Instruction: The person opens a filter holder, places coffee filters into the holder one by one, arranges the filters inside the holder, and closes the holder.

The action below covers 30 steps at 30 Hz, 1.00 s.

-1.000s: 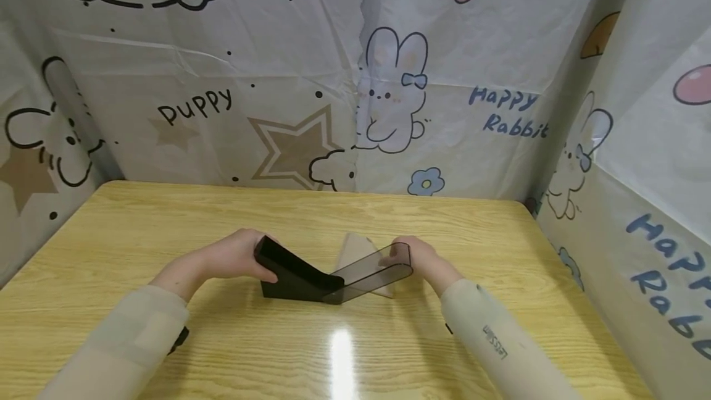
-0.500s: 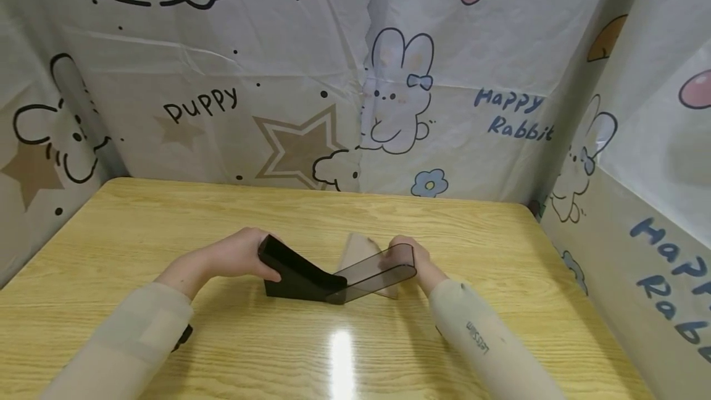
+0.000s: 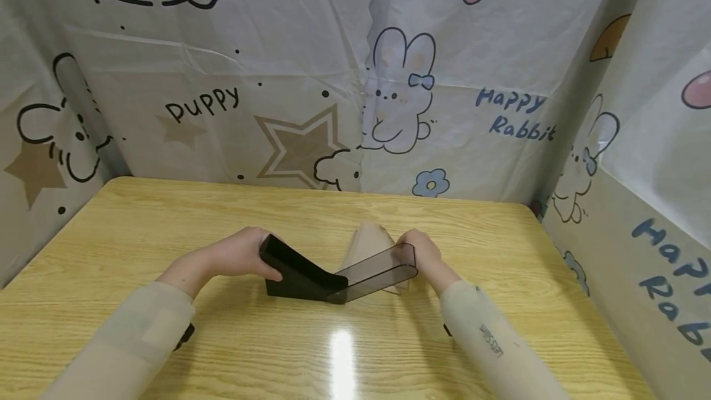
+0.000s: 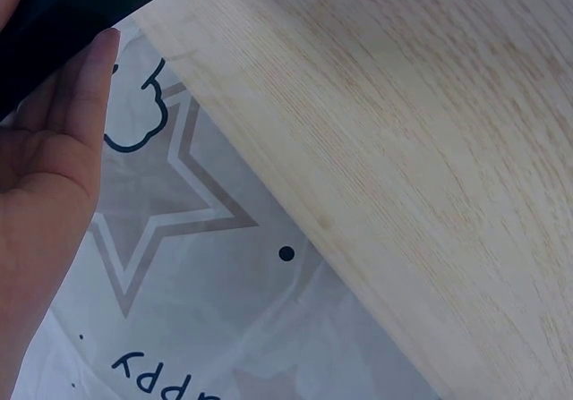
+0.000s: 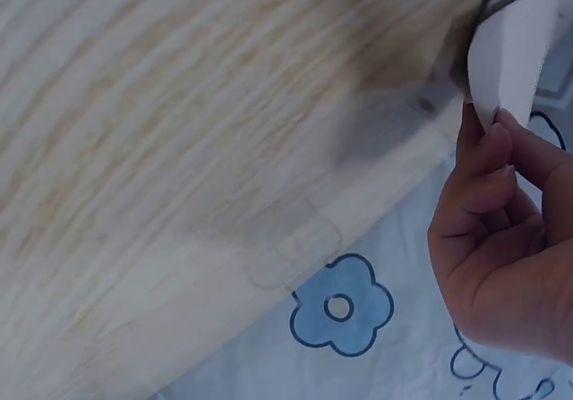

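Observation:
My left hand (image 3: 241,254) grips the raised left end of a black holder (image 3: 297,273) on the table. In the left wrist view, the fingers (image 4: 89,91) lie against the dark holder (image 4: 67,38). A see-through smoky lid (image 3: 378,271) slants up to the right from the holder's low end. Behind the lid, a tan cone-shaped paper coffee filter (image 3: 371,236) stands partly raised, with another paper edge beneath it. My right hand (image 3: 424,252) is beside the lid's far end. The right wrist view shows its thumb and fingers pinching the filter (image 5: 510,64). The holder's inside is hidden.
The wood-grain table (image 3: 194,215) extends around both hands. A printed cloth (image 3: 289,48) hangs behind it, and another cloth side (image 3: 655,159) stands along the right edge. Light glares on the table (image 3: 250,350) near the front middle.
The top coffee filter has lifted and shifted slightly right, showing paper beneath it. My right hand has moved slightly with it. The left hand and holder stay nearly in place.

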Motion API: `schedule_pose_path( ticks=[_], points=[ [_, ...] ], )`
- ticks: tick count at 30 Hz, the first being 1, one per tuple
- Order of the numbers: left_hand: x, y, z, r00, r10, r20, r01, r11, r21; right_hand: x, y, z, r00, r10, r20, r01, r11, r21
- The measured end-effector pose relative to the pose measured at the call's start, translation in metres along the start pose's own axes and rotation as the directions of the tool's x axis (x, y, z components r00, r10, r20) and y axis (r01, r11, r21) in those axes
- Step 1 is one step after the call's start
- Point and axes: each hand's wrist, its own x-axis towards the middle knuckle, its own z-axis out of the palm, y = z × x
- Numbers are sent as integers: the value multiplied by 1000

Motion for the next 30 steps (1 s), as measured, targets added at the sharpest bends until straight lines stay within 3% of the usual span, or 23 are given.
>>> schedule_pose_path(
  ticks=[4, 11, 22, 30],
  points=[
    [-1, 1, 0, 1000, -3, -3, 3, 1000, 1, 5, 11, -6, 998, -43, -51, 48, 993, 104],
    [-2, 3, 0, 1000, -9, 1, 9, 1000, 5, 3, 16, -34, 998, -50, -41, 59, 958, 280],
    [1, 2, 3, 1000, -5, 0, 5, 1000, 4, -18, 2, -86, 984, -117, -138, 152, 947, 283],
    [3, 4, 5, 1000, 0, 4, 0, 1000, 12, -35, -16, -99, 964, -173, -203, 220, 945, 240]
  ],
)
